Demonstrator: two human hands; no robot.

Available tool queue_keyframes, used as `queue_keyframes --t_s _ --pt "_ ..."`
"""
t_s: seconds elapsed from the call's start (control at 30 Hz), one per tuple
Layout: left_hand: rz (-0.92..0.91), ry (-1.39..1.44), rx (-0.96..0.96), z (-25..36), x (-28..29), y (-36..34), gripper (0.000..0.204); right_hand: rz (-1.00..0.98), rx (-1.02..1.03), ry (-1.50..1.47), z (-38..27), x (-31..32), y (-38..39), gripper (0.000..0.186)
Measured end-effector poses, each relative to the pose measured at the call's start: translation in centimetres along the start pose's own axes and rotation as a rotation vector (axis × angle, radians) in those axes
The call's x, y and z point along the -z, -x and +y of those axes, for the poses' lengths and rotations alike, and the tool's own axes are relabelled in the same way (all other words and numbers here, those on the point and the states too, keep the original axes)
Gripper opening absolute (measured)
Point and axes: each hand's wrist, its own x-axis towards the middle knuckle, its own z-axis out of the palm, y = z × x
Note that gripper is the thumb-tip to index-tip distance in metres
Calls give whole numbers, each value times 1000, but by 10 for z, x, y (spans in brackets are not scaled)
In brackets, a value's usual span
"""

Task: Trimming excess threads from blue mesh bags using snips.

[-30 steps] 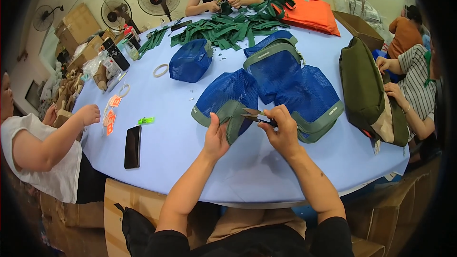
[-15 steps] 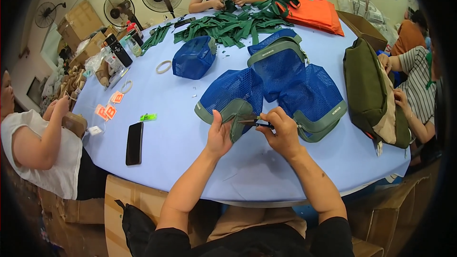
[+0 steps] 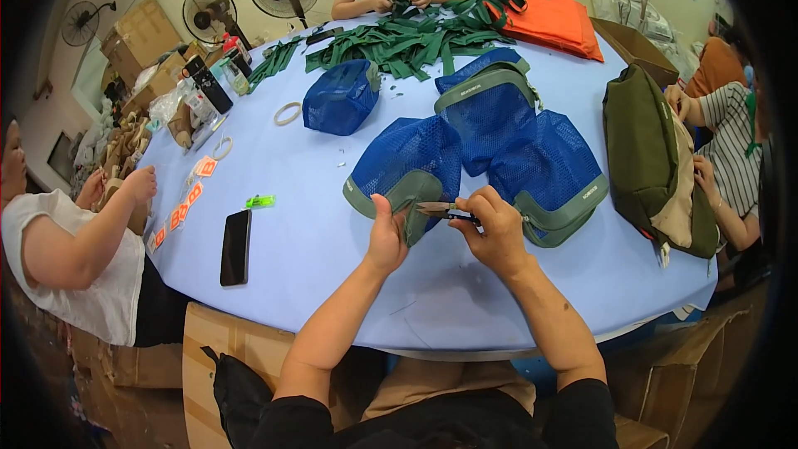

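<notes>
My left hand (image 3: 387, 239), finger closure unclear, seemingly steadies the mesh bag (image 3: 416, 154) toward the tabletop's (image 3: 465, 324) near edge for snips (image 3: 437, 209) my right hand (image 3: 499, 237) pinches.

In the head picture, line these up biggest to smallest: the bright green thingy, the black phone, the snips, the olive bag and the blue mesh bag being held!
1. Olive bag
2. Held blue mesh bag
3. Black phone
4. Snips, partly covered by fingers
5. Bright green thingy
</notes>
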Motion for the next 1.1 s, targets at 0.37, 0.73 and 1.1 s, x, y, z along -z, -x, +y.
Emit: queue_keyframes --t_s 0.37,0.73,1.1 --pt "195 -264 -195 -10 8 1 73 -21 49 39 -3 5 -2 25" --pt "203 -344 -212 -10 5 3 70 -29 44 36 -4 5 -3 25" --pt "197 -335 -177 -12 10 2 72 -8 89 56 -1 1 -2 23"
